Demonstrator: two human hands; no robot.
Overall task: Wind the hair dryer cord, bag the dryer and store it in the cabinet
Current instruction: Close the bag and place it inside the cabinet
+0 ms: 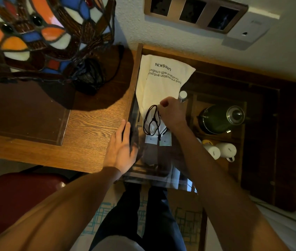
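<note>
Dryer bag (159, 82), cream cloth with its black drawstring (151, 120) pulled, lies inside the open cabinet (270, 142) at its left side, beside the kettle (219, 120) and 2 mugs (221, 151). The right hand (170, 111) is closed on the bag's gathered neck. The left hand (121, 149) rests open and flat on the glass door's (154, 169) edge. I think it is best to push the bag fully back and tuck the loose string in before closing.
</note>
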